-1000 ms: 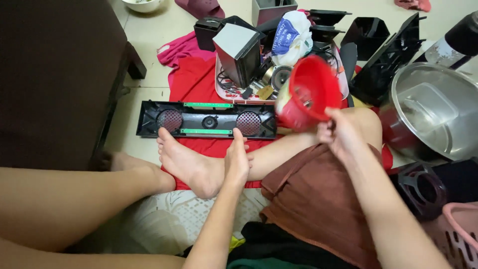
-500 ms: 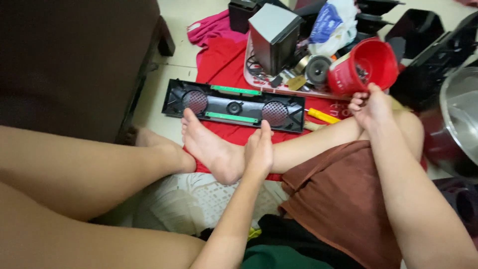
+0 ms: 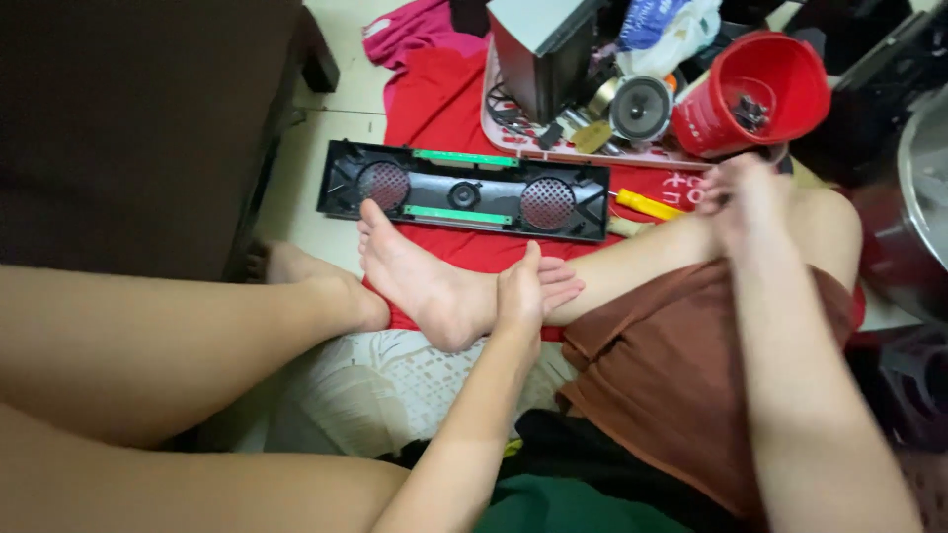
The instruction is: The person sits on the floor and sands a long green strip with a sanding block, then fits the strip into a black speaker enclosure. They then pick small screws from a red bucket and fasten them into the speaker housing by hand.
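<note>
Left hand [image 3: 528, 296], near the middle of the frame, lies with loosely curved fingers against the ankle of the person's own foot [image 3: 420, 276], grasping nothing else. Right hand [image 3: 741, 192], at upper right, rests on the bent knee just below a red plastic cup [image 3: 755, 94] with small dark screws inside; its fingers are blurred, so whether they pinch anything cannot be told. Above the foot, a long black speaker panel [image 3: 464, 188] with two round grilles and green circuit strips lies on a red cloth [image 3: 434, 99]. A yellow-handled screwdriver [image 3: 647, 205] lies just right of the panel, and a loose speaker driver [image 3: 640, 109] sits in the cluttered tray above.
</note>
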